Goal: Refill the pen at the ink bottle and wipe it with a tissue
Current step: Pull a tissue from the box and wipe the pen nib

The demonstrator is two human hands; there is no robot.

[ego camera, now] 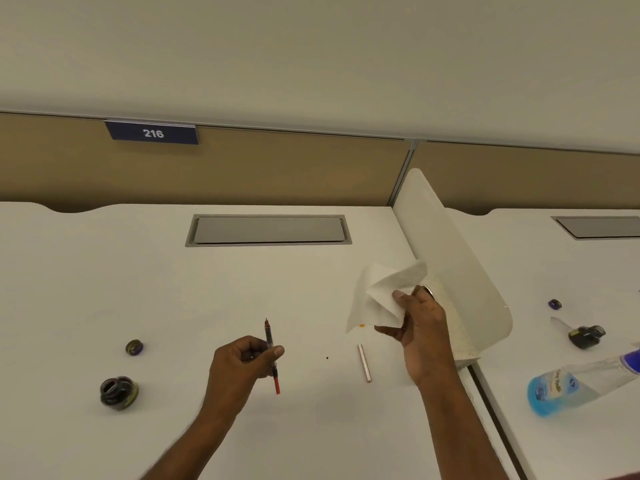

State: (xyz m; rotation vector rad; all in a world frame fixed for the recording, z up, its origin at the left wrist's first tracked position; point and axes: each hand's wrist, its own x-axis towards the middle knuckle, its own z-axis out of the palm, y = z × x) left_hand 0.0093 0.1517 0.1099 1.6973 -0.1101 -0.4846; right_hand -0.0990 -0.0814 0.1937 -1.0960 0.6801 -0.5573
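My left hand (242, 362) grips a thin pen insert (272, 355) with a red lower end, nib pointing up and away. My right hand (420, 327) holds up a crumpled white tissue (381, 296) with a small orange stain near its lower edge, to the right of the pen and apart from it. An open dark ink bottle (118, 393) stands on the white desk (207, 299) at the lower left. Its round cap (134, 347) lies just behind it. A metallic pen barrel (364, 362) lies on the desk between my hands.
A white curved divider (460, 271) stands right of my right hand. Beyond it, the neighbouring desk holds another ink bottle (587, 336), a small cap (554, 304) and a lying blue-tinted plastic bottle (571, 386). A grey cable hatch (268, 230) sits at the desk's back. A small ink dot (327, 358) marks the desk.
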